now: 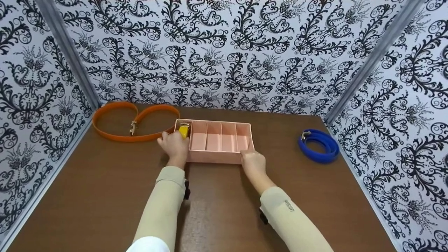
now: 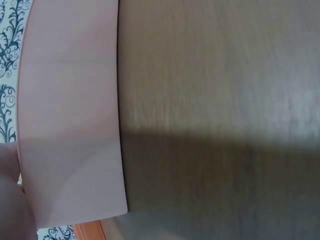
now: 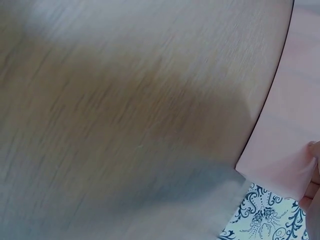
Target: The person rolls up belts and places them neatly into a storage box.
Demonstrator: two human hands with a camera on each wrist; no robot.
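A pink box [image 1: 215,157] with several narrow compartments sits on the brown table. My left hand [image 1: 175,145] grips its left front corner, the thumb and fingers around the rim. At the right front corner, my right hand [image 1: 254,162] holds the wall the same way. A yellow strap [image 1: 183,131] with a metal fitting lies in the leftmost compartment, partly covered by the left hand. Seen from the left wrist, the front wall of the box [image 2: 70,100] meets the wood along its lower edge. In the right wrist view, fingers [image 3: 314,149] press on the box's wall [image 3: 282,142].
An orange strap [image 1: 122,139] with a metal clip lies looped at the back left, reaching the box's left side. To the right is a coiled blue strap [image 1: 320,155] with a metal clip. Patterned panels [image 1: 217,52] enclose the table [image 1: 217,210] at the back and sides.
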